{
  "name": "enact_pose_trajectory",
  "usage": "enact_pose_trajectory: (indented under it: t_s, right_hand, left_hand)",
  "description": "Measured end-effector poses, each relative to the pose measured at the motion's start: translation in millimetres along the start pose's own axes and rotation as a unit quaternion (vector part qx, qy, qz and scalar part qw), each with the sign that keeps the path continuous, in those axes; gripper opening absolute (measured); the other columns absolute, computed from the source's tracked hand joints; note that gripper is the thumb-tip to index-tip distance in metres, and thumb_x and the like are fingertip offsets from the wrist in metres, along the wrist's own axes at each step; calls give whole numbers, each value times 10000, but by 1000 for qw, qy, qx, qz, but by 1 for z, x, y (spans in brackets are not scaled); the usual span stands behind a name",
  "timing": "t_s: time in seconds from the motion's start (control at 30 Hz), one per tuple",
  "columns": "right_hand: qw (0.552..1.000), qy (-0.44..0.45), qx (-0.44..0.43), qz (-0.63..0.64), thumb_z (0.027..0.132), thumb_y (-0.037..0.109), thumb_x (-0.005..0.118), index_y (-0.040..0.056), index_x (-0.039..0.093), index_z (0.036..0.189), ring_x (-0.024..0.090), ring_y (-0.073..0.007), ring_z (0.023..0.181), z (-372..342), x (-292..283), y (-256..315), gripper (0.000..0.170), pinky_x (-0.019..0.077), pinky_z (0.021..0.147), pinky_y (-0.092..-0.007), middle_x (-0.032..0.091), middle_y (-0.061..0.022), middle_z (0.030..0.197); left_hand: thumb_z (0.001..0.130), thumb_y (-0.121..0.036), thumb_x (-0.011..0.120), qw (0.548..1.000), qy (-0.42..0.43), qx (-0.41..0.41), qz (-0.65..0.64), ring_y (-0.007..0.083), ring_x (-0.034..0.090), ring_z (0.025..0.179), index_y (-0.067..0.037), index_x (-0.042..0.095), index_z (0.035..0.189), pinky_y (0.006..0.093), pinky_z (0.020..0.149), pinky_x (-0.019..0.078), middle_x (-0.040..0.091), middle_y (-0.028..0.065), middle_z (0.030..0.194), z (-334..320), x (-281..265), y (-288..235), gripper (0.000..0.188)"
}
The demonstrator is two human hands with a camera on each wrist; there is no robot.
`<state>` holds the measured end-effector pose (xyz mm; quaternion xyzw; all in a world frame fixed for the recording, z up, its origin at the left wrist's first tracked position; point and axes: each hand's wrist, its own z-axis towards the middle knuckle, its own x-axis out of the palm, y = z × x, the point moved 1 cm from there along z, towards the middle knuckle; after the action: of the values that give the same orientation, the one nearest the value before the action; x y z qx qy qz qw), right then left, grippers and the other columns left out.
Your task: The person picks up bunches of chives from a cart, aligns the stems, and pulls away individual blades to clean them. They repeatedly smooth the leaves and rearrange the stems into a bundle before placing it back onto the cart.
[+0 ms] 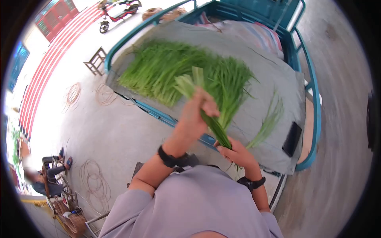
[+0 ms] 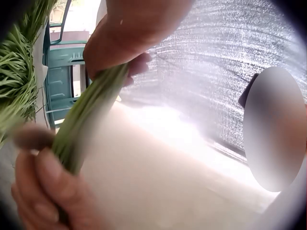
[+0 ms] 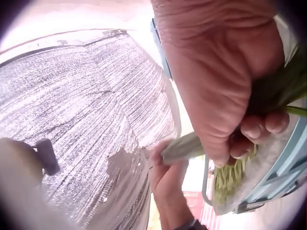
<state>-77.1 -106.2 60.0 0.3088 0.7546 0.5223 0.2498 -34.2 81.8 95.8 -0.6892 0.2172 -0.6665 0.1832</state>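
Observation:
A bunch of garlic chives point(image 1: 215, 126) slants between my hands above the front edge of a cart bed. My left hand point(image 1: 199, 113) curls round its upper part, and the pale stem ends fan out past the fingers. Lower down, my right hand point(image 1: 237, 154) grips the dark green leaf end, its thumb along the bunch. In the left wrist view the chives point(image 2: 88, 112) run between both hands. The right wrist view shows my right fingers wrapped round the leaves point(image 3: 283, 91). Behind my hands lies a wide spread of chives point(image 1: 166, 67), with a small loose bundle point(image 1: 266, 123) to the right.
A grey sheet point(image 1: 260, 91) covers the bed of the blue-green cart, whose rails point(image 1: 316, 115) rise at its sides. A black oblong object point(image 1: 292, 139) lies near the right rail. On the floor at left are a wooden stool point(image 1: 95, 61), wire coils point(image 1: 95, 184) and a seated person point(image 1: 51, 180).

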Motion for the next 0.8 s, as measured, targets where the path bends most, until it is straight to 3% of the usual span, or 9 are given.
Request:
enact_pose_trajectory:
  t_s: [0.1, 0.13, 0.2, 0.3, 0.4, 0.5, 0.6, 0.63, 0.8]
  right_hand:
    - [1000, -14, 8, 19, 936, 196, 519, 54, 574, 991, 381, -39, 513, -27, -12, -31, 162, 306, 465, -199, 438, 50, 640]
    - [999, -36, 29, 9, 940, 203, 509, 51, 576, 986, 370, -38, 515, -40, -15, -41, 173, 296, 464, -201, 428, 51, 636]
    - [995, -69, 69, -14, 949, 218, 488, 45, 580, 976, 348, -35, 517, -67, -26, -59, 198, 274, 460, -205, 407, 52, 630]
    - [983, -175, 45, -4, 961, 234, 463, 35, 585, 945, 345, -34, 520, -107, -42, -82, 233, 274, 464, -208, 388, 53, 614]
    - [915, -396, 75, 21, 921, 167, 502, 20, 592, 961, 397, -73, 551, -123, -62, -106, 176, 342, 507, -239, 451, 12, 660]
    - [877, -479, 16, -13, 870, 118, 567, 47, 605, 980, 478, -120, 581, -121, -70, -105, 136, 391, 536, -259, 506, -23, 709]
    - [818, -482, -56, -309, 806, 92, 629, 101, 620, 994, 579, -195, 691, -97, -55, -75, 188, 458, 596, -307, 561, -61, 834]
    - [803, -454, -5, -387, 771, 91, 650, 142, 630, 998, 609, -263, 823, -91, -53, -75, 233, 494, 667, -356, 566, -70, 970]
    - [800, -441, -68, -402, 758, 77, 668, 128, 631, 977, 602, -275, 813, -60, -60, -87, 228, 493, 675, -358, 561, -76, 1001]
  left_hand:
    - [973, -397, 450, 995, 12, 57, -82, 83, 341, 538, -121, 435, 704, 247, 565, 355, 326, -39, 599, 2, -19, -31, 385]
    - [971, -373, 465, 985, 67, 48, -153, 78, 340, 538, -114, 447, 733, 242, 565, 352, 326, -42, 599, 2, -29, -42, 352]
    - [975, -347, 468, 981, 36, 71, -174, 77, 342, 541, -102, 456, 764, 243, 576, 356, 326, -42, 600, -5, -41, -64, 323]
    - [980, -318, 465, 977, 27, 80, -194, 81, 345, 550, -81, 455, 798, 247, 590, 360, 328, -36, 604, -18, -48, -83, 299]
    - [986, -324, 454, 978, 5, 74, -196, 81, 336, 550, -76, 452, 820, 245, 587, 360, 324, -34, 610, -31, -46, -86, 298]
    - [994, -326, 446, 987, -3, 54, -152, 69, 313, 536, -74, 469, 864, 231, 537, 344, 312, -42, 619, -39, -34, -83, 284]
    - [994, -304, 459, 999, 18, 27, 3, 57, 301, 529, -73, 485, 896, 224, 505, 323, 305, -53, 621, -47, -17, -70, 252]
    - [982, -260, 497, 999, 24, 23, 35, 52, 295, 521, -78, 505, 909, 224, 481, 305, 312, -57, 618, -51, -9, -63, 196]
    - [950, -171, 538, 982, 27, 2, 185, 61, 313, 495, -73, 532, 961, 234, 469, 304, 341, -45, 602, -60, 10, -44, 99]
